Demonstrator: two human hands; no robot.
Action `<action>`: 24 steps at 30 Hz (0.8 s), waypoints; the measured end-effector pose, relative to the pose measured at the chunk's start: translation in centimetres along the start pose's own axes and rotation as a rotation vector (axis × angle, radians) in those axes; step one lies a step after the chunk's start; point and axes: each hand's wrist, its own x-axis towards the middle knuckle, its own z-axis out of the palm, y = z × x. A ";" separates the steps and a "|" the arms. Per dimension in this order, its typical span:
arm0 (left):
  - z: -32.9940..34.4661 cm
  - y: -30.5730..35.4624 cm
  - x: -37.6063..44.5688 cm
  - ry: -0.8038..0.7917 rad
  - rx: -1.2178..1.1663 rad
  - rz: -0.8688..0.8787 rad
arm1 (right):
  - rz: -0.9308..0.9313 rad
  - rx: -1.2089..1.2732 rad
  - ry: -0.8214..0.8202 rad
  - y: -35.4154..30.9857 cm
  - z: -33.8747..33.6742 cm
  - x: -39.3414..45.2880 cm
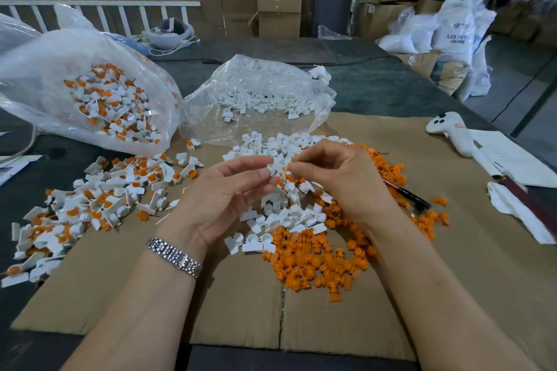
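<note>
If your right wrist drags low over the near part of the cardboard sheet (pixel 241 310), it could sweep plugs off the orange heap (pixel 316 262) toward the sheet's near edge. Above the middle of the sheet, your left hand (pixel 223 193) has its grip pinched on one white piece (pixel 275 167). Your right hand (pixel 340 178) has its grip pinched on what looks like one orange plug (pixel 291 165), mostly hidden by your fingers. The two parts meet at your fingertips. If you push the plug in crooked, it may jam or pop out. I think it would then drop into the white heap (pixel 277 214) right below and be hard to find. On the sheet's left side the done pieces (pixel 99 199) lie close to the loose ones, so they could get mixed up.

Now count:
- two hands
- one white piece held and one plug held
- one watch (pixel 174 256)
- three loose heaps on or by the sheet, each with too many to count
- one pen (pixel 410 194) on the sheet's right side
- two clear bags past the sheet's far edge: the left bag (pixel 45 63) holds done pieces and the middle bag (pixel 265 75) holds white pieces
</note>
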 end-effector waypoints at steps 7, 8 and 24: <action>0.2 -0.2 -0.2 -0.118 0.066 -0.015 | -0.073 -0.033 -0.047 -0.1 0.3 -0.2; 0.3 -0.2 -0.2 -0.129 0.065 -0.016 | -0.076 -0.054 -0.053 -0.1 0.4 -0.2; 0.9 -0.5 -0.4 -0.128 0.100 0.018 | -0.115 -0.213 0.004 -0.2 1.5 -0.5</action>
